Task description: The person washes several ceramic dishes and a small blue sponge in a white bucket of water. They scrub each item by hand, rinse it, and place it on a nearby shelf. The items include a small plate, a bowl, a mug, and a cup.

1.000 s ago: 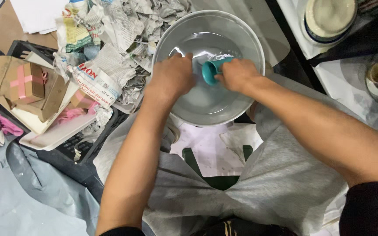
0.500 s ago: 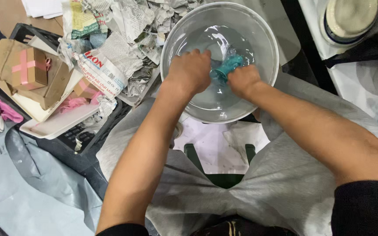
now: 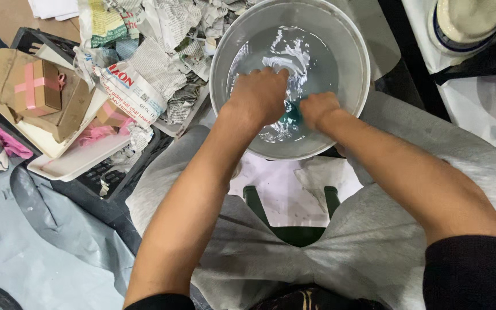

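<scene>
While your left hand and right hand sit closed in the water of the grey basin, both grip a small teal object between them, mostly hidden by your knuckles. Crumpled newspaper crowds the basin's left rim, beside a brown box with pink tape and a white tray. A round lidded container stands well apart at the upper right.

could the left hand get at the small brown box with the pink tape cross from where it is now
Probably yes. The left hand is in the water of the grey basin, beside the teal object. The brown box sits open on top of the pile to its left, with only crumpled newspaper lying low between them.
</scene>
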